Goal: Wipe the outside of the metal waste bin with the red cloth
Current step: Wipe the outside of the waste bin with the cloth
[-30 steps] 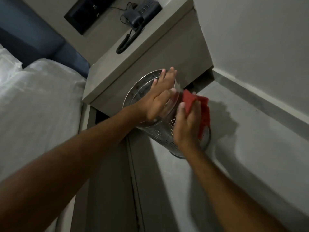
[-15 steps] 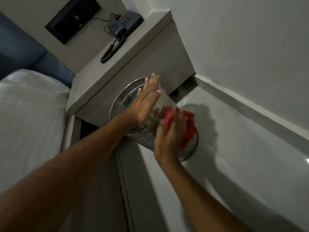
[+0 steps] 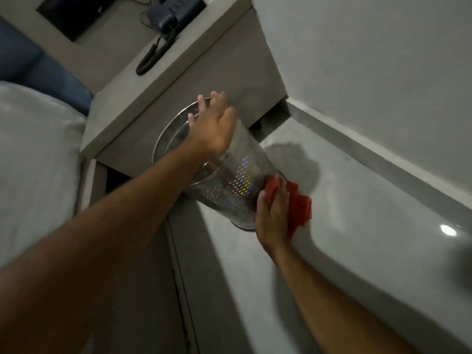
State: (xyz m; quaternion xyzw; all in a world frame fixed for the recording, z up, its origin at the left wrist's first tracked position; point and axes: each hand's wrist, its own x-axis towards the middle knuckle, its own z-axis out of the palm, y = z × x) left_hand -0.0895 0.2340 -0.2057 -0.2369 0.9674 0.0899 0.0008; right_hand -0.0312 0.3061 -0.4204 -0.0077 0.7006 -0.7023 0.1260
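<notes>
Lower now, red cloth point(image 3: 298, 208) wipes bin point(image 3: 237, 185) base above glossy floor point(image 3: 357, 226).

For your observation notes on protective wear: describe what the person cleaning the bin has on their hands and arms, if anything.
Nothing is worn. The left hand and right hand are bare, without gloves, and no rings, watch or wristband show. Both forearms are uncovered as far as the frame shows, with no sleeve in view.

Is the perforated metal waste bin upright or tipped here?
Tipped. The perforated metal waste bin leans, its open rim under the left hand, its base by the right hand holding the red cloth.
</notes>
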